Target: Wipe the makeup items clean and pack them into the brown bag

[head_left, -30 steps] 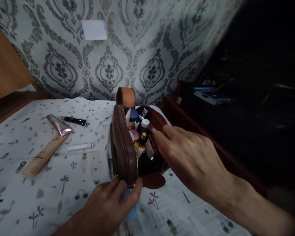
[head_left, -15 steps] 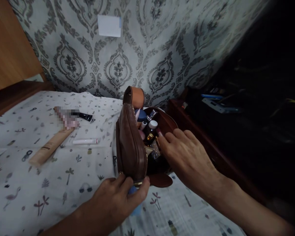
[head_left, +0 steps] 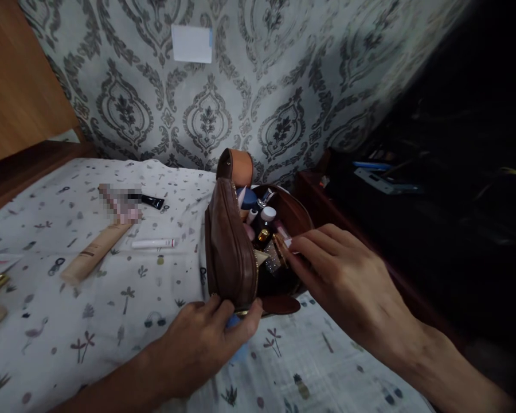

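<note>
A brown leather cosmetic bag point(head_left: 227, 246) stands unzipped on the bed, its lid flap upright on the left. My left hand point(head_left: 212, 332) is closed on the bag's near zipped edge. Over the right side of the opening, my right hand point(head_left: 337, 264) pinches the near end of a small pink tube point(head_left: 283, 232); the fingertips are partly hidden. Inside the bag I see a white-capped bottle point(head_left: 268, 215), a gold-topped item point(head_left: 264, 235), a glittery case point(head_left: 273, 258) and a blue round item point(head_left: 246, 198).
On the patterned sheet point(head_left: 172, 355) to the left lie a beige tube point(head_left: 97, 252), a white tube point(head_left: 153, 244) and a black tube point(head_left: 152, 201). A wallpapered wall point(head_left: 206, 120) rises behind. A dark wooden edge point(head_left: 331, 209) runs along the right.
My right hand has shifted slightly right and back from the bag's middle, showing more of the pink tube and glittery case. My left hand keeps its hold on the bag's edge.
</note>
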`<action>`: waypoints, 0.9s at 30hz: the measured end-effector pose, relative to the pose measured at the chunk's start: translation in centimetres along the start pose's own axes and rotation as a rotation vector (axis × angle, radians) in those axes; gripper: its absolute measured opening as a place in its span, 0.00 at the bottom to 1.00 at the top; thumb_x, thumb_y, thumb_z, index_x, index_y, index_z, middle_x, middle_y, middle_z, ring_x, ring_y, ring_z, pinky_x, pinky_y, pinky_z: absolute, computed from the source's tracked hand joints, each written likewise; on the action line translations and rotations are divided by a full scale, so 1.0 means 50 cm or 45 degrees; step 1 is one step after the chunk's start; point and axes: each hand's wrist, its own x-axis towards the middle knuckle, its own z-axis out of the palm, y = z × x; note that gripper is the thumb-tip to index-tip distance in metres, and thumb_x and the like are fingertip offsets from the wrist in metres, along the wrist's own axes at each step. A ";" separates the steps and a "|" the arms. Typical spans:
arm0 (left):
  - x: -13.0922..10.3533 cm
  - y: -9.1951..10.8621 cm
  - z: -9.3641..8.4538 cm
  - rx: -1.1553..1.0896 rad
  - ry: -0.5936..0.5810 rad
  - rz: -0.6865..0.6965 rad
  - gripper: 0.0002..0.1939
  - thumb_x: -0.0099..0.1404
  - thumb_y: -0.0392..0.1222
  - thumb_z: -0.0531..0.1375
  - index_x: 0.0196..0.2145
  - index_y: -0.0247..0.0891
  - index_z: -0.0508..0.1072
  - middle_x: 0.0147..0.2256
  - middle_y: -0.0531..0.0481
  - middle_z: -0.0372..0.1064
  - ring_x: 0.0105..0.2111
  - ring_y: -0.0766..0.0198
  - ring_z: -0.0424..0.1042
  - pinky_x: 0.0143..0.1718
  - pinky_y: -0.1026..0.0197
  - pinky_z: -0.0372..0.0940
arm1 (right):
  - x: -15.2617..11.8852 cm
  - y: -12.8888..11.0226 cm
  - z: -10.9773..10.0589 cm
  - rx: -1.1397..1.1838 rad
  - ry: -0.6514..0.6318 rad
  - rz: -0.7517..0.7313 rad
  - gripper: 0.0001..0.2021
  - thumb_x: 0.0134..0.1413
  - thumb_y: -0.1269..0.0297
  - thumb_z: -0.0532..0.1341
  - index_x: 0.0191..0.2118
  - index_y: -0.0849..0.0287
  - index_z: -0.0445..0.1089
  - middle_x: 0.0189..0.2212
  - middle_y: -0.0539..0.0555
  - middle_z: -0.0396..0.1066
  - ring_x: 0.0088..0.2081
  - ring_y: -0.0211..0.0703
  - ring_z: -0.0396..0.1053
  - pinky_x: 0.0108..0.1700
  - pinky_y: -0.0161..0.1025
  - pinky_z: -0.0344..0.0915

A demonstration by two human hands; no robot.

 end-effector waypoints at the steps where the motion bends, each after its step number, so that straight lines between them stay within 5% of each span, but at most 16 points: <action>1: 0.000 -0.001 -0.003 -0.002 -0.002 -0.005 0.35 0.64 0.31 0.54 0.67 0.35 0.49 0.34 0.46 0.70 0.32 0.58 0.72 0.25 0.61 0.69 | -0.004 -0.010 -0.004 0.087 0.066 0.015 0.11 0.66 0.70 0.55 0.30 0.58 0.66 0.25 0.52 0.67 0.29 0.43 0.63 0.32 0.40 0.60; 7: -0.022 -0.011 -0.017 0.041 -0.028 0.014 0.33 0.69 0.36 0.51 0.69 0.43 0.44 0.37 0.47 0.69 0.34 0.58 0.73 0.24 0.62 0.69 | -0.032 -0.092 0.005 0.457 0.221 -0.098 0.11 0.64 0.74 0.58 0.28 0.57 0.64 0.22 0.49 0.65 0.26 0.39 0.61 0.31 0.38 0.58; 12: -0.078 -0.037 0.000 0.065 -0.102 -0.065 0.25 0.73 0.35 0.46 0.65 0.36 0.50 0.41 0.43 0.71 0.37 0.58 0.72 0.29 0.59 0.70 | -0.048 -0.132 0.050 0.391 0.273 -0.129 0.12 0.64 0.72 0.59 0.27 0.58 0.64 0.21 0.49 0.66 0.26 0.40 0.61 0.31 0.40 0.56; 16: -0.128 -0.072 0.004 0.023 -0.248 -0.154 0.22 0.67 0.32 0.52 0.59 0.33 0.57 0.43 0.42 0.70 0.43 0.55 0.70 0.32 0.58 0.70 | -0.056 -0.142 0.059 0.355 0.333 -0.086 0.11 0.65 0.69 0.59 0.29 0.57 0.65 0.23 0.50 0.70 0.27 0.41 0.63 0.33 0.40 0.58; 21: -0.170 -0.113 -0.017 0.041 -0.407 -0.369 0.20 0.65 0.30 0.53 0.55 0.36 0.61 0.47 0.41 0.68 0.46 0.53 0.67 0.33 0.57 0.70 | -0.066 -0.159 0.060 0.352 0.326 -0.090 0.11 0.67 0.65 0.56 0.30 0.57 0.67 0.24 0.52 0.71 0.28 0.43 0.66 0.33 0.41 0.59; 27: -0.208 -0.152 -0.051 0.103 -0.393 -0.667 0.20 0.65 0.29 0.51 0.53 0.38 0.65 0.47 0.42 0.70 0.48 0.52 0.69 0.37 0.56 0.68 | -0.061 -0.199 0.074 0.427 0.358 -0.170 0.12 0.66 0.66 0.56 0.29 0.57 0.68 0.23 0.51 0.72 0.27 0.43 0.67 0.33 0.41 0.61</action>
